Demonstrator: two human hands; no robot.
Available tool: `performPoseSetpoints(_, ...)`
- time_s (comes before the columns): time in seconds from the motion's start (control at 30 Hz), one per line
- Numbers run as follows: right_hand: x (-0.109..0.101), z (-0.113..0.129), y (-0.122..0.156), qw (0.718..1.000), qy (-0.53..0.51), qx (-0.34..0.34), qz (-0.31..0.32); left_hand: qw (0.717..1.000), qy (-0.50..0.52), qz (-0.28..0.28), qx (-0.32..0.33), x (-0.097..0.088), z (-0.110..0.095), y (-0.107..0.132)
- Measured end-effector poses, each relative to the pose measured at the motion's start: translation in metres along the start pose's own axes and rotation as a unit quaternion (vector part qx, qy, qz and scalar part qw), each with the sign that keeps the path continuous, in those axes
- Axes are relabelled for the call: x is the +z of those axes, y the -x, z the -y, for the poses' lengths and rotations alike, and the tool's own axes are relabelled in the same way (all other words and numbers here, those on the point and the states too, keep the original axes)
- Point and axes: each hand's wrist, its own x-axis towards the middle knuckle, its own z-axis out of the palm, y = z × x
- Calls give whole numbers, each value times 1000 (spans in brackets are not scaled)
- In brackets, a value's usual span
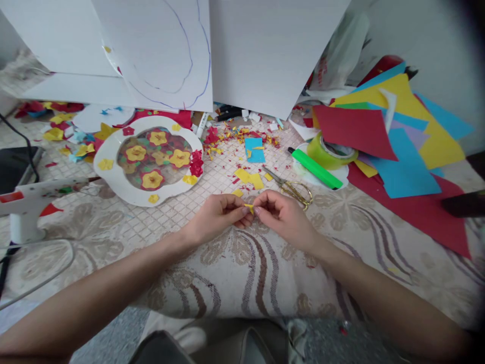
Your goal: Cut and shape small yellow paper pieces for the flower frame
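Note:
A small piece of yellow paper (249, 207) is pinched between both hands, low over the front part of the tablecloth. My left hand (222, 215) has thumb and fingers closed on its left side. From the other side, my right hand (284, 216) grips it, also with closed fingers. Just beyond them lie yellow paper squares (250, 178) and a blue paper piece (254, 150) with yellow bits on it. Gold-handled scissors (290, 188) rest right behind my right hand. At the left is a white scalloped frame (109, 177) bearing yellow and red paper flowers (152, 180).
A white hot glue gun (28, 202) with its cord stands at the left. On the right are a green highlighter (318, 169), a roll of tape (329, 154) and stacked coloured paper (409, 167). White boards (265, 50) stand at the back, with paper scraps (242, 135) before them.

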Motion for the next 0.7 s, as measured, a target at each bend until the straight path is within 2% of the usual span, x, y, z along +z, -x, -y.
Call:
performPoseSetpoints(0.17, 2, 2, 1, 994, 88, -51, -30, 1000, 8, 1, -8, 2, -1, 1)
performPoseSetpoints(0.3, 4, 0, 4, 977, 168, -118, -55, 1000, 10, 2, -18, 3, -2, 1)
performPoseSetpoints(0.43, 5, -4, 5, 955, 230, -180, -51, 999, 30, 3, -29, 2, -1, 0)
performPoseSetpoints(0.7, 6, -3, 7, 915, 325, -237, -38, 993, 111, 2, -50, 0, 3, -2)
